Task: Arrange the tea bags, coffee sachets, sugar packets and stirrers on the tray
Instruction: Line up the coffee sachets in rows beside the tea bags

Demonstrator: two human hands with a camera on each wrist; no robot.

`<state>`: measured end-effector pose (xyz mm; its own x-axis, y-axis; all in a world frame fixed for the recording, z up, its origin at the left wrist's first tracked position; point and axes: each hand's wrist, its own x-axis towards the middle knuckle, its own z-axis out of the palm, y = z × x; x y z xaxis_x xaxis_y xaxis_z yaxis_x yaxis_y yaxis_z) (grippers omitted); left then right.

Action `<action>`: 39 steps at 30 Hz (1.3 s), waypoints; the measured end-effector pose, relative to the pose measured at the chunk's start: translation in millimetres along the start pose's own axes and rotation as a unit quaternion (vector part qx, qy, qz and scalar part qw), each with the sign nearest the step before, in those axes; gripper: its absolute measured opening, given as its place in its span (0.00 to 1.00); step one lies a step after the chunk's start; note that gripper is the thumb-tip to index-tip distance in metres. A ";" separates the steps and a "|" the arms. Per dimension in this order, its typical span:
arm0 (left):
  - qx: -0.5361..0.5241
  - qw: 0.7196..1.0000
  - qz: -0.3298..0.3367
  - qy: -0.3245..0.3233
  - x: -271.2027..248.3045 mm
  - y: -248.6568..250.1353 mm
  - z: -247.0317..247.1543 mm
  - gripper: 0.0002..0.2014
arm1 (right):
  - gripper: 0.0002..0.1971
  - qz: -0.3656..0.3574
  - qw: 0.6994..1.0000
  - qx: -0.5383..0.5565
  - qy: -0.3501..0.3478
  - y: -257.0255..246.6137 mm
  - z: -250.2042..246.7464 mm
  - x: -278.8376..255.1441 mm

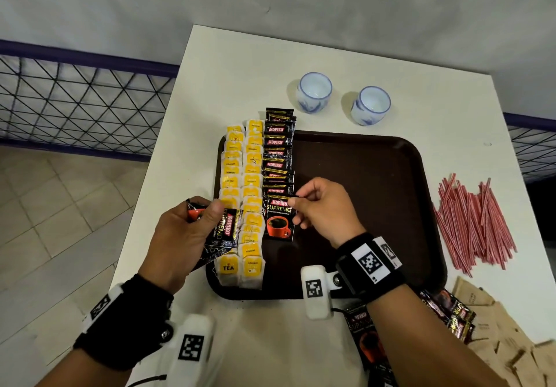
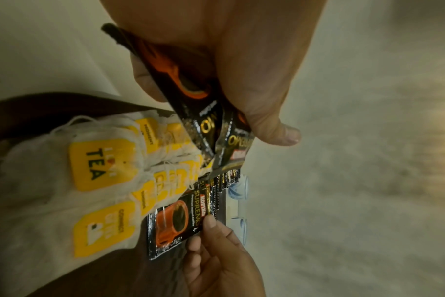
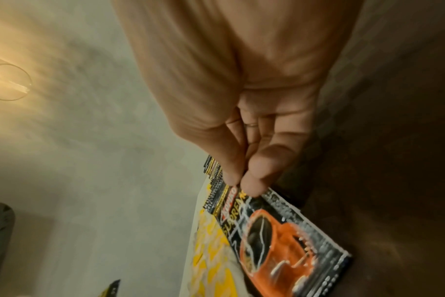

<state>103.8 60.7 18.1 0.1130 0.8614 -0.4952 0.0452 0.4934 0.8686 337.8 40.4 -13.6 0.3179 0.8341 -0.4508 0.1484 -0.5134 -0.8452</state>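
Head view: tray (image 1: 376, 158) holds tea bags (image 1: 242, 194) and sachets (image 1: 278, 158); right hand (image 1: 325, 209) pinches the nearest sachet (image 1: 279, 221), left hand (image 1: 183, 233) grips spares (image 1: 221, 230).

Coffee sachet (image 1: 279, 217) pinched at its top edge by right hand (image 1: 323, 210) fingertips read "KOPIKO SUPREMO". Sachets (image 1: 221, 230) under left hand (image 1: 180, 236) thumb read "KOPIKO SUPREMO" too. Tea bag tag (image 1: 228, 267) below that thumb read "TEA"; neighbouring tag (image 2: 104, 229) read "CONNECT".

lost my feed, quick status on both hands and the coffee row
Left hand grips spare sachets. Right hand pinches the front sachet onto the tray. Nothing blocking.
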 end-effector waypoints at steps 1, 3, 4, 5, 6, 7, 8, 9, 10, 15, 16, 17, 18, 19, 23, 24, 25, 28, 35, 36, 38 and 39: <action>0.001 1.000 0.000 -0.001 -0.5 -1.9 0.2 0.19 | 0.08 0.000 1.000 -0.002 0.001 0.3 0.5 0.5; 0.001 1.000 -0.003 -0.003 -1.9 -3.9 1.4 0.20 | 0.08 0.000 1.000 -0.003 0.002 0.8 1.8 1.3; 0.000 1.000 -0.002 -0.005 -2.3 -4.5 2.1 0.20 | 0.08 0.000 1.000 -0.003 0.003 0.9 2.6 1.4; 0.001 1.000 0.002 -0.007 -2.7 -4.9 2.8 0.20 | 0.08 0.000 1.000 -0.002 0.004 1.0 3.3 1.5; -0.001 1.000 0.004 -0.008 -3.2 -4.0 3.9 0.20 | 0.08 0.000 1.000 -0.002 0.005 1.2 3.8 1.7; -0.004 1.000 0.006 -0.010 -2.7 -4.6 4.1 0.20 | 0.08 0.000 1.000 -0.002 0.005 1.3 4.6 1.8; -0.006 1.000 0.007 -0.010 -1.8 -5.0 4.4 0.21 | 0.08 0.001 1.000 -0.001 0.006 1.2 5.1 1.8; -0.005 1.000 0.008 -0.010 -0.8 -5.6 4.6 0.22 | 0.08 0.001 1.000 0.001 0.007 1.3 5.8 1.9; -0.002 1.000 0.009 -0.011 -0.7 -4.8 5.2 0.24 | 0.08 0.000 1.000 0.003 0.008 1.3 6.2 2.0; 0.005 0.999 0.017 -0.028 -1.0 -4.4 10.3 0.23 | 0.08 -0.002 1.000 0.014 0.007 3.3 7.8 1.8; 0.011 0.999 0.021 -0.030 -1.3 -4.1 11.4 0.23 | 0.07 0.000 1.000 0.019 0.006 3.4 7.8 1.4; 0.018 0.999 0.026 -0.034 -1.3 -4.2 12.4 0.24 | 0.07 0.003 1.000 0.025 0.006 3.4 7.6 0.9; 0.024 0.999 0.029 -0.039 -1.5 -3.3 14.1 0.25 | 0.07 0.005 1.000 0.028 0.006 3.0 7.1 0.4; 0.027 0.998 0.031 -0.043 -1.7 -3.1 15.3 0.25 | 0.07 0.006 0.999 0.031 0.008 2.2 6.6 -0.3; 0.035 0.998 0.047 -0.038 -0.6 -0.8 21.8 0.22 | 0.06 -0.020 0.999 0.011 0.032 -6.3 2.9 -8.5; 0.038 0.997 0.054 -0.039 0.3 -0.3 23.7 0.23 | 0.05 -0.026 0.999 0.013 0.031 -10.3 1.4 -12.8; 0.039 0.997 0.059 -0.041 0.5 1.7 26.5 0.24 | 0.05 -0.026 0.999 0.029 0.018 -14.8 -0.3 -18.0; 0.027 0.996 0.071 -0.041 2.7 6.7 36.3 0.26 | 0.09 0.006 0.992 0.090 -0.091 -28.1 -4.6 -33.1; 0.035 0.995 0.087 -0.045 4.9 8.8 55.1 0.13 | 0.06 -0.017 0.985 0.162 -0.060 -33.8 -7.5 -35.0; 0.036 0.994 0.090 -0.050 4.7 8.3 53.8 0.09 | 0.06 -0.023 0.984 0.172 -0.040 -34.2 -10.8 -33.8; 0.040 0.993 0.086 -0.072 2.4 8.2 50.7 0.06 | 0.06 -0.036 0.984 0.173 -0.017 -36.6 -15.9 -35.2; 0.049 0.992 0.086 -0.084 1.1 7.9 48.6 0.06 | 0.06 -0.042 0.983 0.175 -0.017 -38.3 -18.1 -37.0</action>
<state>152.5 59.7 25.3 0.2912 0.8953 -0.3370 0.1057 0.3200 0.9415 337.3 25.5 40.6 0.2862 0.8799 -0.3792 -0.1613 -0.3459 -0.9243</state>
